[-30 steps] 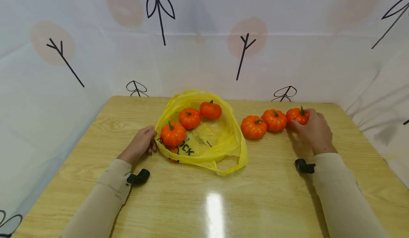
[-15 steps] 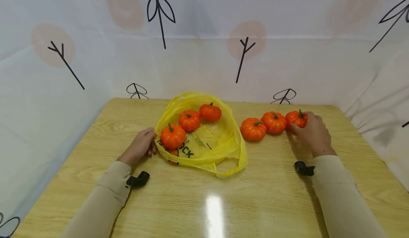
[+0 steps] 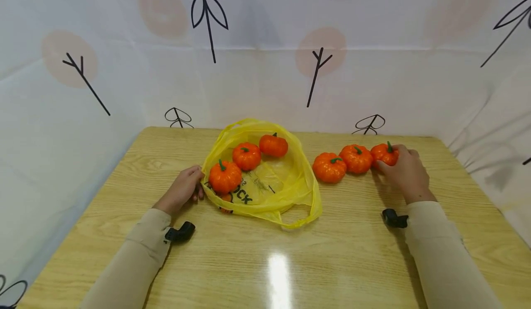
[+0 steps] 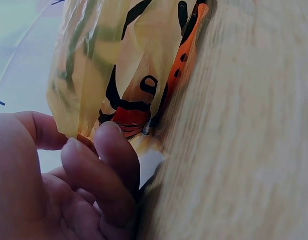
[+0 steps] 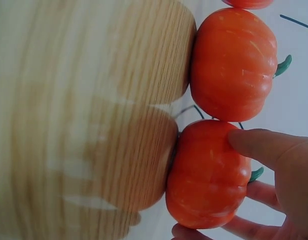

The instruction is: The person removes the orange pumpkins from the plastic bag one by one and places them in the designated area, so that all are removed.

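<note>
My left hand [image 3: 182, 189] pinches the left rim of a yellow plastic bag [image 3: 290, 193], which lies spread with its mouth facing up. Inside it, three small orange pumpkins with green stems show: one at the near left [image 3: 224, 177], a middle pumpkin [image 3: 246, 156] and a rear pumpkin [image 3: 273, 145]. Right of the bag, three more stand in a row: a near pumpkin [image 3: 329, 168], a centre pumpkin [image 3: 356, 158] and the rightmost pumpkin [image 5: 209, 175]. My right hand [image 3: 408, 173] grips this last one, thumb on its near side. In the right wrist view it touches its neighbour [image 5: 234, 65].
The wooden table [image 3: 232, 263] reaches back to a white patterned cloth [image 3: 257, 83]. One bag handle [image 3: 303, 216] loops toward the front right. Dark cameras sit at the left wrist [image 3: 180, 232] and the right wrist [image 3: 395, 218].
The gripped pumpkin and my right hand have shifted very slightly left, toward the row. My left hand stays at the bag's rim, and the other pumpkins keep their places.
</note>
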Available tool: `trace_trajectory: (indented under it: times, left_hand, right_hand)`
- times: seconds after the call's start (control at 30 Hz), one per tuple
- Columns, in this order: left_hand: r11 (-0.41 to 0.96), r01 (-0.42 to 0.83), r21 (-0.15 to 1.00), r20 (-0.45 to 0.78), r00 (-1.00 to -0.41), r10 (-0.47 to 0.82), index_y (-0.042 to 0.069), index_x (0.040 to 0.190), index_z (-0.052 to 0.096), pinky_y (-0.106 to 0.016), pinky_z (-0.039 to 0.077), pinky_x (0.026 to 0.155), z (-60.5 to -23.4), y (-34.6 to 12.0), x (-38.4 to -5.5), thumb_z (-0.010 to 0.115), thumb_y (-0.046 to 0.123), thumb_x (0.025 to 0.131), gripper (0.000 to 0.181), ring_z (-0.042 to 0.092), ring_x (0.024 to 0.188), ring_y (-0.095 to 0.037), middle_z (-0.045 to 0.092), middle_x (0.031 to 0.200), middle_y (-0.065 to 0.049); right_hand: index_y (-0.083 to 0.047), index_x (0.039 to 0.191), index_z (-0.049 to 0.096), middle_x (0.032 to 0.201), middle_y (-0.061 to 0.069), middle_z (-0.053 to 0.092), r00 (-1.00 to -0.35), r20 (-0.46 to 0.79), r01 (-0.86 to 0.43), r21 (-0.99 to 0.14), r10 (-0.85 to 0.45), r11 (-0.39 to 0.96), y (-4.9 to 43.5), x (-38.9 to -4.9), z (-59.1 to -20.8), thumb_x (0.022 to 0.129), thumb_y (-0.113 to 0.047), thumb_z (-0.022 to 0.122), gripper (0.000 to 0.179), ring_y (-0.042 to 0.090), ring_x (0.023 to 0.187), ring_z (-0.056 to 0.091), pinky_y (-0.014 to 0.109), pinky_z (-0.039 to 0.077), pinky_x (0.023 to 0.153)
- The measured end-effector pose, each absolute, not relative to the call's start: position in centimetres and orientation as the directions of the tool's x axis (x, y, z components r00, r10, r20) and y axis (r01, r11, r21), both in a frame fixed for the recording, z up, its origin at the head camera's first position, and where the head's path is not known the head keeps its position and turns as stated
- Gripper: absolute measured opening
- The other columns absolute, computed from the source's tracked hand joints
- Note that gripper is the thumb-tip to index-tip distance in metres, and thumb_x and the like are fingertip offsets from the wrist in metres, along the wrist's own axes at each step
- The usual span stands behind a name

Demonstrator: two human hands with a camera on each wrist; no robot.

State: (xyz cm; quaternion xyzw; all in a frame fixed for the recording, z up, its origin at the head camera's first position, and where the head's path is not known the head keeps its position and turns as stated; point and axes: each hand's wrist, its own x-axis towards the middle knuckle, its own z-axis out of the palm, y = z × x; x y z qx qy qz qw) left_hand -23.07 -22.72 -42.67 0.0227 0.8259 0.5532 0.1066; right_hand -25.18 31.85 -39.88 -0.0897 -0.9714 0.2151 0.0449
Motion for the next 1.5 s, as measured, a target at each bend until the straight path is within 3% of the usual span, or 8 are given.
trace_trajectory:
  times: [0.63,0.8,0.97,1.17,1.3,1.5]
  left_hand:
    - [0.393,-0.076,0.916,-0.148,-0.977,0.154,0.007,0.086,0.045,-0.03,0.049,0.049,-42.8,-22.9,-23.2,0.036,0.02,0.104,0.025,0.049,0.051,-0.017,0.055,0.064,-0.007]
    - [0.39,-0.076,0.917,-0.144,-0.978,0.148,0.007,0.086,0.046,-0.03,0.049,0.048,-42.8,-22.8,-23.2,0.035,0.021,0.104,0.025,0.049,0.05,-0.017,0.055,0.064,-0.007]
    - [0.391,-0.083,0.917,-0.151,-0.977,0.148,0.007,0.087,0.048,-0.03,0.049,0.048,-42.8,-22.8,-23.2,0.035,0.021,0.104,0.025,0.049,0.05,-0.017,0.055,0.064,-0.007]
    - [0.376,-0.109,0.92,-0.168,-0.977,0.129,0.007,0.087,0.049,-0.028,0.047,0.046,-42.6,-22.8,-23.2,0.037,0.021,0.104,0.024,0.047,0.048,-0.014,0.055,0.062,-0.005]
    - [0.375,-0.122,0.919,-0.18,-0.976,0.124,0.007,0.09,0.051,-0.028,0.046,0.045,-42.5,-22.6,-23.2,0.037,0.02,0.104,0.024,0.047,0.047,-0.013,0.054,0.061,-0.005]
    - [0.386,-0.126,0.914,-0.189,-0.973,0.132,0.005,0.089,0.051,-0.028,0.046,0.045,-42.5,-22.7,-23.4,0.035,0.015,0.104,0.023,0.047,0.047,-0.014,0.055,0.061,-0.007]
  right_hand:
    - [0.003,0.152,0.025,0.146,0.044,0.025,-0.978,0.035,0.164,-0.473,0.204,0.866,31.7,-25.1,-39.7,0.098,-0.041,0.047,0.074,0.063,0.117,0.041,0.074,0.038,0.096]
    - [0.0,0.15,0.036,0.152,0.036,0.027,-0.944,0.192,0.129,-0.533,0.268,0.836,31.1,-25.0,-39.4,0.098,-0.037,0.045,0.064,0.059,0.127,0.033,0.069,0.036,0.096]
    - [0.001,0.131,0.057,0.143,0.028,0.043,-0.851,0.416,-0.012,-0.625,0.32,0.781,29.7,-24.9,-39.1,0.097,-0.023,0.05,0.042,0.049,0.133,0.035,0.063,0.035,0.102]
    - [0.002,0.12,0.063,0.139,0.023,0.048,-0.781,0.542,-0.166,-0.658,0.31,0.734,27.8,-24.7,-38.5,0.097,-0.017,0.052,0.031,0.041,0.135,0.038,0.06,0.037,0.105]
    - [0.003,0.117,0.063,0.13,0.025,0.05,-0.761,0.59,-0.239,-0.642,0.27,0.728,26.7,-24.5,-38.3,0.096,-0.013,0.054,0.028,0.04,0.126,0.043,0.055,0.039,0.098]
    - [0.004,0.119,0.063,0.119,0.027,0.051,-0.751,0.626,-0.297,-0.605,0.211,0.739,25.3,-24.1,-38.1,0.095,-0.01,0.055,0.029,0.037,0.1,0.049,0.036,0.036,0.08]
